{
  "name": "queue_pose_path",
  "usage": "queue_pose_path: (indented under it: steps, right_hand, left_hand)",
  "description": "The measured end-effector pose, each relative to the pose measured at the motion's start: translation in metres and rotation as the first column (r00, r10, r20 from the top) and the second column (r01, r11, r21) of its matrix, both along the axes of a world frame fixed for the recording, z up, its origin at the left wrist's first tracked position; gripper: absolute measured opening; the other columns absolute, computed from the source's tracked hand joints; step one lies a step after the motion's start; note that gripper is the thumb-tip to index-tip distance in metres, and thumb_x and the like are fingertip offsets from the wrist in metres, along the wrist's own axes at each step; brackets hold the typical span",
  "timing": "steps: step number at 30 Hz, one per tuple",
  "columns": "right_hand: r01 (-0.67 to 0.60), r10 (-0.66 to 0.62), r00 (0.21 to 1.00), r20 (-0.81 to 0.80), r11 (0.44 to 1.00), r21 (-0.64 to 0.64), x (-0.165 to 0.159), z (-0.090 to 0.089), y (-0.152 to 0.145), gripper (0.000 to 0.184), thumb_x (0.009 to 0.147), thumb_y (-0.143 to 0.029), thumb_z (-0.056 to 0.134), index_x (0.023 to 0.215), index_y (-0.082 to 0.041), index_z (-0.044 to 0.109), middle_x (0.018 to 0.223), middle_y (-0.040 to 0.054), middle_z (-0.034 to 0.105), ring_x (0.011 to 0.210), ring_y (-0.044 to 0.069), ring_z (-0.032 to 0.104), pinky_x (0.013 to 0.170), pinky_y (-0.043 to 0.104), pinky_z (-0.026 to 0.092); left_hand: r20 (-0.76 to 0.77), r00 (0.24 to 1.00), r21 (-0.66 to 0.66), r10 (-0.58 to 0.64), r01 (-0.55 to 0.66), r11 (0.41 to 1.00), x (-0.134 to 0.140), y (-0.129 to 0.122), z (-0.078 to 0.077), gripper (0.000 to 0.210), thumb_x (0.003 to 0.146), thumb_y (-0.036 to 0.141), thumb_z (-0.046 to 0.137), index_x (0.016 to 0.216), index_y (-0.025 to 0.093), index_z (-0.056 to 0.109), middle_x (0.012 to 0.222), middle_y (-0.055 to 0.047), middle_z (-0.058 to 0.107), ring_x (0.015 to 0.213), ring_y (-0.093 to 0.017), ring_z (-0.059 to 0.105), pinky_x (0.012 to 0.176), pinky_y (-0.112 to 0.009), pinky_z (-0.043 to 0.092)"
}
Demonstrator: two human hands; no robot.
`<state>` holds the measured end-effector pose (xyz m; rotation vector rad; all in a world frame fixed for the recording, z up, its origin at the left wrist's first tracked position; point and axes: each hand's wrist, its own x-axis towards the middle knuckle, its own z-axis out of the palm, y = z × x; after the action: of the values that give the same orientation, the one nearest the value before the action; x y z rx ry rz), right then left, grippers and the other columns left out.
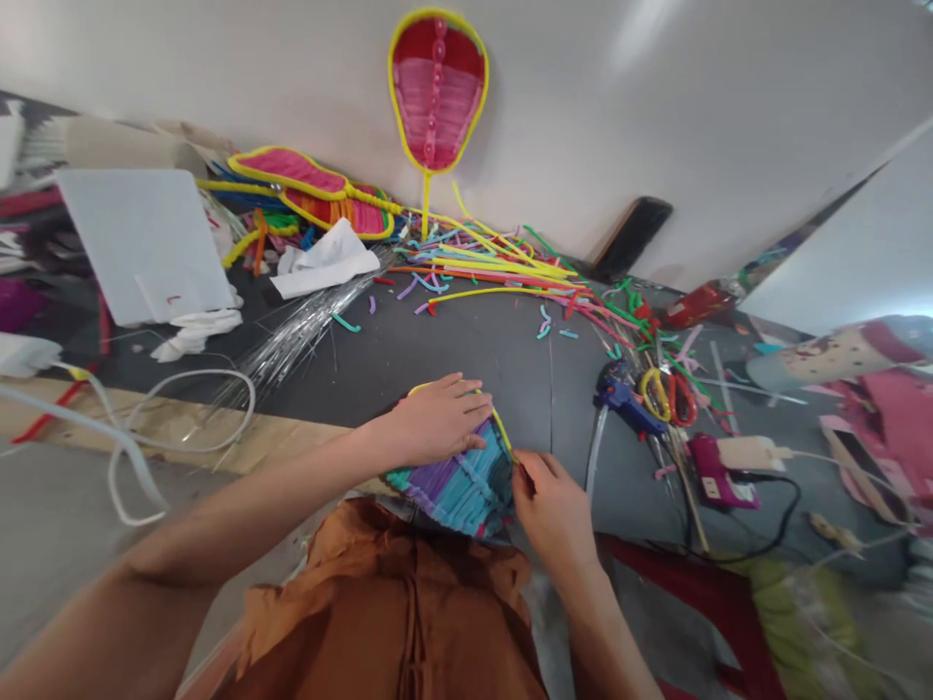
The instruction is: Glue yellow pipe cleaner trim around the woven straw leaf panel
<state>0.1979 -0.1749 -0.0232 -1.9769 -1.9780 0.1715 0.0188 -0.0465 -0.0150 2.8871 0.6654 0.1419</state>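
White cable (252, 394) loops between 9 and 10 o'clock (clock centred on the striped panel (459, 496), 12 away from the wearer). Silver strands (292, 326) fan out between 10 and 11, narrowing room on that side. Yellow-rimmed pink pieces (339, 183) lie at 11; their borders look complete.

Left hand (441, 420): flat, palm down, fingers extended on the panel's upper part; pressing rather than gripping. At 12, an upright red-and-pink piece (459, 102) has a full yellow rim and a bead row.

Panel: directly before the wearer, near edge of the surface (496, 355); overhang cannot be told. Purple and blue rows look filled in. Yellow stem (501, 428) follows its edge around 1 to 2; none shows from 4 to 8. Judgement: filling largely done, rim partway, lower edge left to border. Area under the left hand hidden.

Loose stems (502, 262) lie toward 12 to 1; bare grey shows between them and the panel, the widest room. Right hand (550, 496), at 3: fingers curled, thumb and forefinger apparently pinching the stem. Beyond, between 2 and 3, glue gun (631, 401) and scissors (681, 399) limit sideways movement.
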Motion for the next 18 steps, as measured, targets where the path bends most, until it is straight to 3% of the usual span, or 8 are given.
queue_pose_path:
  steps: [6,11,18]
  right_hand:
    - [0.01,-0.009,1.0,0.001,1.0,-0.026,0.0002,-0.001,0.0006,0.024,0.086,-0.013,0.047,0.1,-0.017,0.066,0.085,0.007,0.068,0.074,0.019,0.064,0.066,0.028,0.046]
    - [0.022,-0.025,0.999,-0.036,0.997,-0.076,-0.0009,0.0023,0.0013,0.024,0.088,-0.013,0.047,0.102,-0.018,0.065,0.085,0.006,0.067,0.075,0.02,0.064,0.066,0.028,0.046]
    - [-0.027,0.018,0.994,-0.104,0.996,-0.086,0.0048,0.0046,0.002,0.023,0.088,-0.014,0.046,0.103,-0.016,0.064,0.088,0.0066,0.067,0.079,0.019,0.064,0.07,0.029,0.049]
  left_hand:
    - [-0.03,0.999,0.075,-0.038,0.04,0.996,0.0051,0.0006,0.0013,0.048,0.09,0.046,0.052,0.126,0.015,0.055,0.128,-0.009,0.061,0.123,-0.025,0.05,0.107,-0.039,0.031]
    - [-0.062,0.996,0.116,-0.065,0.072,0.991,0.0081,0.0021,0.0033,0.05,0.089,0.05,0.052,0.123,0.014,0.057,0.131,-0.009,0.057,0.127,-0.027,0.045,0.108,-0.042,0.028]
    - [-0.009,0.996,0.088,-0.084,0.085,0.993,0.0091,0.001,0.002,0.052,0.085,0.055,0.054,0.113,0.011,0.061,0.12,-0.012,0.062,0.115,-0.026,0.05,0.098,-0.036,0.037]
